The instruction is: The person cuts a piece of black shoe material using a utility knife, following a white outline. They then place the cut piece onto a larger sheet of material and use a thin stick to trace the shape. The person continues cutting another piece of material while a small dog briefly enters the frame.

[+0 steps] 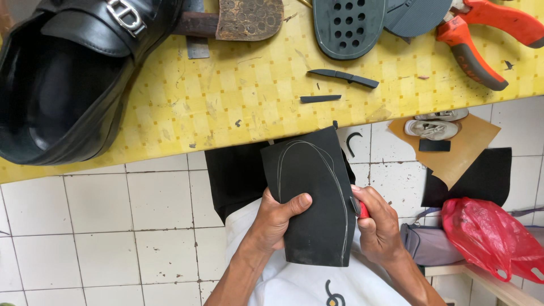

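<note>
Head view, looking down over the lap: left hand [277, 221] steadies a black rubber sheet [311, 195], fingers behind and thumb pressed across its front, so the grip pinches the sheet's left edge and keeps it upright against the body. A pale sole outline is drawn on the sheet's face, curve uppermost. Right hand [378, 226] is closed round a red-handled cutter [361, 210] set at the sheet's right edge, on the drawn line; the blade is hidden, so its depth cannot be told. Sheet sits above the knees, just below the desk [238, 96] edge, well lit and clear of the clutter. On the yellow desk: black loafer [68, 73] at left, worn sole on a stand [246, 20], perforated grey sole [348, 25], orange pliers [481, 39], two black offcuts [340, 85] lying loose near the edge. On the tiled floor at right: tan sheet [459, 153] carrying a small white shoe [433, 126], further black sheet beside it, red bag [487, 232].
</note>
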